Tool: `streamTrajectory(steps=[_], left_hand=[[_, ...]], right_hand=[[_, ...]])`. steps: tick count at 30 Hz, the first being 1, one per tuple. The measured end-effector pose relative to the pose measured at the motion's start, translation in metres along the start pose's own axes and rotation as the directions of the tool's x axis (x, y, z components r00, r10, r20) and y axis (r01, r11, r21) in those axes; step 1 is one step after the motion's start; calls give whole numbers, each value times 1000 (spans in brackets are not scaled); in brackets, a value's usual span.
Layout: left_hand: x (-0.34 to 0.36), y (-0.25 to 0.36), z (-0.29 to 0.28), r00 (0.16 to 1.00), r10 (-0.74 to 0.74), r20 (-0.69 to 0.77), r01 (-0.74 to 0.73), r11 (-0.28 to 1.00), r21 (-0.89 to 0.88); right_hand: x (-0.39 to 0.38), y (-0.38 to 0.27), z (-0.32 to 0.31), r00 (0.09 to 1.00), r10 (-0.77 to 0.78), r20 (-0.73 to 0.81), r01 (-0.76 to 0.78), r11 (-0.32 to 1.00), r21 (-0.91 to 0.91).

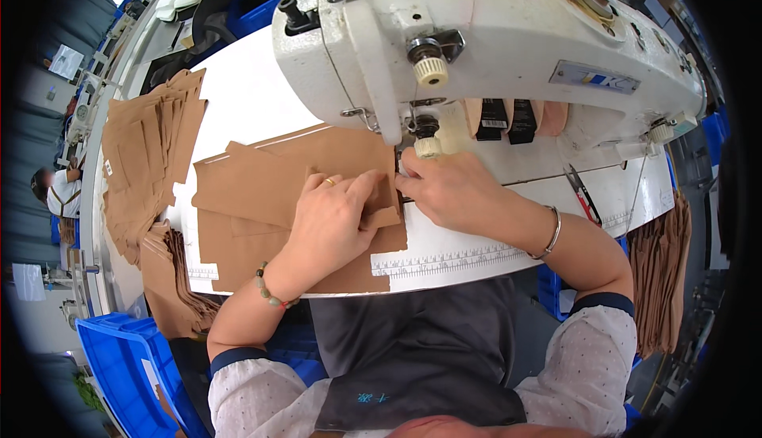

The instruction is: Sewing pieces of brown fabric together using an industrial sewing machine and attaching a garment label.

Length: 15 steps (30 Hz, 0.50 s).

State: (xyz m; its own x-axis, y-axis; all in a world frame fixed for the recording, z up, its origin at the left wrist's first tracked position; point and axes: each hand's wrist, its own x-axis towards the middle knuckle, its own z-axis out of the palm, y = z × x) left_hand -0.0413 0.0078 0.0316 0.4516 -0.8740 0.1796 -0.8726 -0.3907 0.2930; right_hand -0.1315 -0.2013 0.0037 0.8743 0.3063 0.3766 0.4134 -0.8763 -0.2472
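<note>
Head view: sewing machine [492,45] overhangs right hand [454,188], snips [585,200] nearby, left hand [329,216] on fabric [246,184], grips unclear.

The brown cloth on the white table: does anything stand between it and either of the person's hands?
Nothing visible stands between the left hand and the brown cloth: the hand rests directly on it. The right hand is by the cloth's right edge, near the sewing machine; no obstacle shows, but contact is unclear.

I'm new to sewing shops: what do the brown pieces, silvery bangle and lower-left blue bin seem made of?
Brown pieces: probably matte cloth, from the soft folds. Bangle: likely polished metal, given its bright glints. Blue bin: apparently moulded plastic, smooth with a slight sheen.
</note>
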Motion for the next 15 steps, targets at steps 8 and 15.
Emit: streamTrajectory(steps=[8,15], left_hand=[[-4,-2,1,999,38,14,-38,998,53],[1,-1,5,986,116,-120,-123,991,-52]], right_hand=[[-2,1,0,1000,-5,12,6,999,-50],[-3,2,-1,999,25,45,-24,1000,-12]])
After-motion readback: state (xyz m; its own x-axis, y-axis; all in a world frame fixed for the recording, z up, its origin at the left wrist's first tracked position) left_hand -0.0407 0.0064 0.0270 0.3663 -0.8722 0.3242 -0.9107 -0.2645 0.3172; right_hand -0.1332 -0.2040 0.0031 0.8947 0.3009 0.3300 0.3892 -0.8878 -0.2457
